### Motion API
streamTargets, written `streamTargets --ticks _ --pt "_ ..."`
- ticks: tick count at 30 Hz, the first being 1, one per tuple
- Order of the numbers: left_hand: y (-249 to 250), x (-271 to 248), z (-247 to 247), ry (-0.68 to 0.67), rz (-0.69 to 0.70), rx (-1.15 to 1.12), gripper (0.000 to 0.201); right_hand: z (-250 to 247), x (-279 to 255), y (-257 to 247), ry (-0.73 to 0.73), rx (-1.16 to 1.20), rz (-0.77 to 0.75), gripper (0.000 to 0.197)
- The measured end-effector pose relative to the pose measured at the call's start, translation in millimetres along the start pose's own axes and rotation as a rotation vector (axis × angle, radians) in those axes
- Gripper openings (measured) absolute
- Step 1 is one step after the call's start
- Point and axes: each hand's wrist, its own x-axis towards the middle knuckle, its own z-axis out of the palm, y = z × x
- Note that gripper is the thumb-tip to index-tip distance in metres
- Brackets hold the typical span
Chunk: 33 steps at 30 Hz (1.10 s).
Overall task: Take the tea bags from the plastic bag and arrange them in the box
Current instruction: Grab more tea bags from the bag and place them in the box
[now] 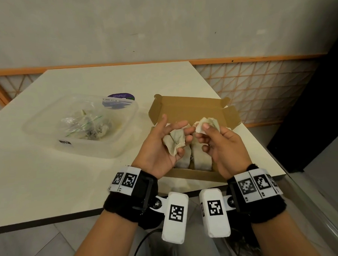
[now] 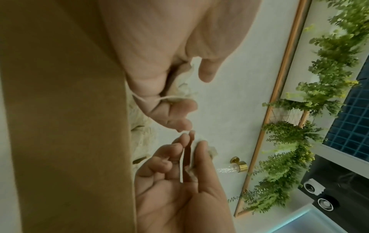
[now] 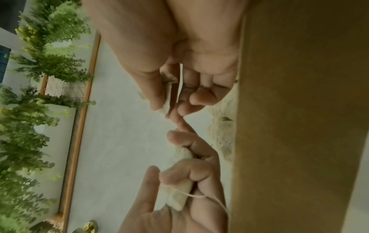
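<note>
1. Closest to the camera are both wrists with black straps and white tags with black-and-white square markers, held over the near edge of the white table (image 1: 49, 173).
2. The left hand (image 1: 161, 147) is palm-up over the cardboard box (image 1: 192, 107), curled round a small bunch of tea bags (image 1: 175, 140). The index finger sticks up, and the other fingers fold over the bags. The wrist views show a string trailing off that bunch.
3. The right hand (image 1: 221, 142) is right next to it, pinching one crumpled tea bag (image 1: 207, 124) between thumb and fingertips. The fingertips of the two hands nearly meet, but I can't tell if they actually touch.
4. Under the hands, the box sits open at the table's right edge with its flaps up at the far side. A few tea bags in the box (image 1: 201, 157) lie side by side at the near end.
5. Left of the box, a bit apart, there's a clear plastic tub (image 1: 47, 132) with the crinkled plastic bag (image 1: 79, 122) inside it, and more tea bags are in the bag.
6. Just behind the tub there's a round purple label or lid (image 1: 121, 97); the print is too small to read.
7. Furthest back is a pale wall with an orange lattice panel (image 1: 260, 87) low down.
</note>
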Motion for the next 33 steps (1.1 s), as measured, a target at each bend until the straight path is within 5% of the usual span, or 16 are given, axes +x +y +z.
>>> streamTargets --ticks 8,14,22,25,28,31,33 --pt "-11 -1 7 0.046 0.091 0.403 0.027 3 -2 3 -0.067 -0.146 -0.007 0.017" --pt "-11 -1 9 0.049 0.111 0.394 0.004 4 -4 -2 -0.113 -0.162 0.026 0.018" --pt "-7 -4 9 0.088 0.214 0.260 0.027 3 -6 -11 0.063 0.082 0.009 0.023" --pt "0 -7 10 0.061 0.269 0.401 0.028 -1 -13 -20 0.055 -0.288 -0.131 0.039" --pt "11 -10 13 -0.044 0.268 0.625 0.023 -2 -17 -45 -0.213 -0.672 -0.230 0.069" --pt "20 -11 19 -0.140 0.224 0.846 0.021 1 -13 -69 -0.450 -0.954 -0.218 0.052" --pt "21 -9 21 -0.139 0.212 0.926 0.027 0 -8 -79 -0.433 -1.105 -0.236 0.028"
